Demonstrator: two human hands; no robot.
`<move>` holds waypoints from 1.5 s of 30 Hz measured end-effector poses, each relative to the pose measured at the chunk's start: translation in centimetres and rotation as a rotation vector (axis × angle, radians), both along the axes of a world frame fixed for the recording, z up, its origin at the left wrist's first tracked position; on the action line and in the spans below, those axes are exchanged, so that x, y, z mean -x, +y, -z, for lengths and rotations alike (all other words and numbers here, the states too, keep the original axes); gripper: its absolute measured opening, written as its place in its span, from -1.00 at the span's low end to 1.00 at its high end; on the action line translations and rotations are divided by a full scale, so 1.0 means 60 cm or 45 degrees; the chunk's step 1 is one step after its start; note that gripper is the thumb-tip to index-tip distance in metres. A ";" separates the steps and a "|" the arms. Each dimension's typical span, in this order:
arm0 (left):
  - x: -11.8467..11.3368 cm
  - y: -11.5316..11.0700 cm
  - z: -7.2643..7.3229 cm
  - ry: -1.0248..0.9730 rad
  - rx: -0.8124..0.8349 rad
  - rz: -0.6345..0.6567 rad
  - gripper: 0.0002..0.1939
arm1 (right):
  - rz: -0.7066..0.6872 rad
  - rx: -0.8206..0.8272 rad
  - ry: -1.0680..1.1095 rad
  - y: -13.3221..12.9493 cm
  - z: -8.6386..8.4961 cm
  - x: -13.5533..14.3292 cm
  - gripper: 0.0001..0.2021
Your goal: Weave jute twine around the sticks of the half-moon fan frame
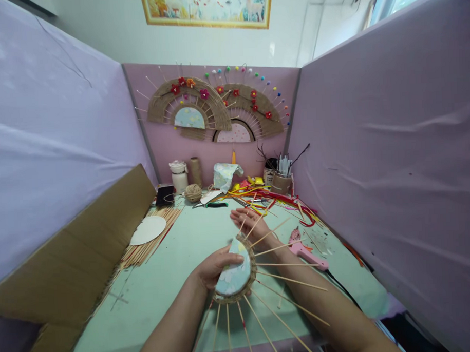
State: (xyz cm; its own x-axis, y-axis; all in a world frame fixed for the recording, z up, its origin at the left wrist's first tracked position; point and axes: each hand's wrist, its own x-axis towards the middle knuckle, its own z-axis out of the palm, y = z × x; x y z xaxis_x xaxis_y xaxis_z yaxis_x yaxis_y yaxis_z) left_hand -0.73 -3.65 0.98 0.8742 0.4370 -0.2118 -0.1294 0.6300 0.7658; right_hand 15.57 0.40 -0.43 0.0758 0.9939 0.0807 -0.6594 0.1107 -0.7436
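My left hand [217, 264] is closed on a half-round fan piece [236, 271], its thumb lying across the pale blue patterned face. Woven twine [252, 268] edges the curved side, and thin wooden sticks [286, 265] fan out from it to the right and downward. A few of the sticks have red marks. Just beyond the piece's upper end, my right hand [254, 224] is open with its fingers stretched toward the left. Several sticks cross in front of that hand and forearm. I see nothing held in it.
A pink glue gun [307, 255] lies right of my right forearm. Bundled sticks with a white oval [148, 230] lie left, beside a cardboard sheet [83, 248]. Toward the back are pliers [216, 204], a twine ball [193, 193] and red and yellow strips [274, 195]. Two decorated fans [189, 95] hang behind.
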 end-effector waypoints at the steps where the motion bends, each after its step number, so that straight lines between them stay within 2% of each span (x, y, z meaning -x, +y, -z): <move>1: 0.000 -0.001 0.000 0.003 -0.011 -0.003 -0.55 | -0.050 0.009 -0.043 -0.004 0.004 0.012 -0.67; 5: -0.001 -0.004 0.003 -0.025 0.002 -0.121 -0.65 | -0.197 0.025 -0.152 -0.012 0.011 0.036 -0.62; 8: -0.004 -0.001 0.007 -0.025 0.116 -0.145 -0.72 | -0.143 0.020 -0.159 -0.009 0.011 0.033 -0.62; 12: -0.009 0.008 0.009 -0.022 0.258 -0.185 -0.68 | -0.047 0.023 -0.140 -0.004 0.010 0.023 -0.64; 16: -0.012 0.009 0.005 -0.026 0.229 -0.274 -0.65 | -0.002 0.018 -0.135 -0.004 0.010 0.021 -0.65; 20: -0.016 -0.001 -0.006 0.019 0.095 -0.355 -0.77 | -0.008 0.023 -0.120 0.000 0.011 0.019 -0.65; 26: -0.018 -0.005 -0.014 -0.058 -0.093 -0.292 -0.71 | -0.016 -0.009 -0.105 0.007 0.012 0.006 -0.63; 34: -0.015 -0.005 -0.015 -0.019 -0.189 -0.230 -0.65 | 0.022 -0.030 -0.050 0.005 0.004 -0.004 -0.68; 39: -0.019 -0.005 -0.010 0.024 -0.165 -0.171 -0.68 | 0.124 0.000 0.023 0.007 -0.021 -0.057 -0.76; 45: -0.023 -0.007 -0.007 0.072 -0.154 -0.134 -0.71 | 0.283 -0.078 0.117 0.003 -0.041 -0.113 -0.79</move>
